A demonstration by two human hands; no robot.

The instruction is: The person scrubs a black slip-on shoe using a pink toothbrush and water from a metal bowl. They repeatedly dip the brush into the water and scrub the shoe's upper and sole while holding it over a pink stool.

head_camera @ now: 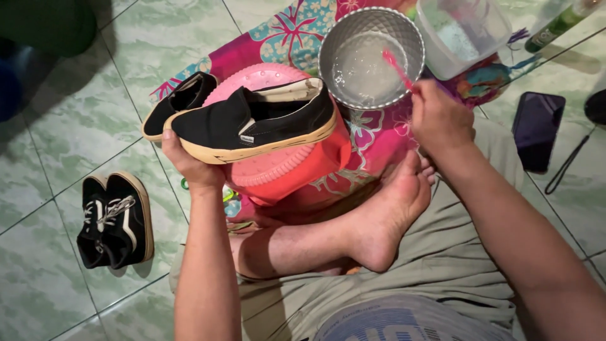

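Observation:
My left hand [189,165] grips a black slip-on shoe [252,123] with a tan sole by its heel, holding it sideways over a pink perforated lid [268,167] on an orange-red tub. A second black slip-on shoe [180,104] lies just behind it. My right hand [439,117] holds a pink toothbrush [398,66] whose head dips into the cloudy water of a silver metal bowl [371,57].
A pair of black lace-up sneakers [117,221] sits on the green tiled floor at left. A clear plastic container [464,31] and a green bottle [558,22] stand at the top right, a dark phone [536,129] lies at right. A floral cloth [290,38] covers the floor; my crossed legs fill the foreground.

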